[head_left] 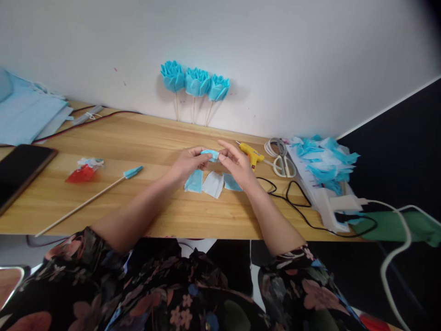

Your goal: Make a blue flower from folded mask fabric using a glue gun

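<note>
Between my two hands, above the wooden table, is a small folded piece of blue fabric (pixel 210 154). My left hand (pixel 191 162) pinches its left end between thumb and fingers. The thumb and a finger of my right hand (pixel 237 163) grip its right end, with the index finger stretched out. Just below lie a blue square (pixel 194 181), a white piece (pixel 213 184) and another blue piece (pixel 232 182), partly hidden by my right hand. A wooden stick (pixel 82 202) with a blue-wrapped tip (pixel 132 172) rests to the left.
Three blue flowers on sticks (pixel 197 82) lean against the wall. A yellow glue gun (pixel 251 155), scissors (pixel 284 166), a black cable (pixel 292 209), blue scraps (pixel 325 158) and a power strip (pixel 329 211) are at right. Left are a phone (pixel 24 172), a red item (pixel 81 174) and masks (pixel 27 110).
</note>
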Tool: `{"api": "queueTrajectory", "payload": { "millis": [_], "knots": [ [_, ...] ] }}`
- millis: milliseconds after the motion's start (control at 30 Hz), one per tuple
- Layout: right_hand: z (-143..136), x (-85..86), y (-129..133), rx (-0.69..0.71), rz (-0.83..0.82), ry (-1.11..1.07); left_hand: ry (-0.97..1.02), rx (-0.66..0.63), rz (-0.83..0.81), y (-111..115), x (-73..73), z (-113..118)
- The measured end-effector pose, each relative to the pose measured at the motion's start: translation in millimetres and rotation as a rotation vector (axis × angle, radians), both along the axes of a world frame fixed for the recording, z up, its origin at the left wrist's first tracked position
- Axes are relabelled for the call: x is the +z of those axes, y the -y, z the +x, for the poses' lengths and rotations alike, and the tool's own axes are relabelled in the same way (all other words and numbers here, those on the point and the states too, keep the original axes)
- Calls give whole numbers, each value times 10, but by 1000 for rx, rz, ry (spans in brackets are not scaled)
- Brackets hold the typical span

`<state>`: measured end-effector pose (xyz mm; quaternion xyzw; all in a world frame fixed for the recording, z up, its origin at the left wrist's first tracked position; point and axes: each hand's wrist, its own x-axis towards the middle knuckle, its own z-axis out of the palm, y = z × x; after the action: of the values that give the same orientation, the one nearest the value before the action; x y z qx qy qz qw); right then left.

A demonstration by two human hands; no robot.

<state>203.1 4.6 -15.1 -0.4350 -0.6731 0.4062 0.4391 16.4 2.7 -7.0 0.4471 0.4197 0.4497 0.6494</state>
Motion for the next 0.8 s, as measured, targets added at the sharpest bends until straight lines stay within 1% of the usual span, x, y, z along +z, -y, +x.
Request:
{"api": "queueTrajectory", "payload": {
  "millis": [167, 333, 367, 567, 733, 800],
  "knots": [
    [-44, -21, 16, 18, -72, -16, -98, -11, 44, 9, -4, 5],
    [-66, -4, 35, -29, -51, -22, 31, -5, 43, -10, -33, 16],
    [-67, 0, 36, -39, -43, -16, 29, 1, 45, -13, -36, 15],
    [-67, -26, 21, -27, -21, -6, -164, -17, 86, -4, -18, 26],
    [-83, -49, 24, -5, -7, -12, -183, 19, 47, 33, 34, 46],
    [-89, -45, 32, 3, -4, -9, -174, 14, 18, 46, 60, 46]
  ]
}}
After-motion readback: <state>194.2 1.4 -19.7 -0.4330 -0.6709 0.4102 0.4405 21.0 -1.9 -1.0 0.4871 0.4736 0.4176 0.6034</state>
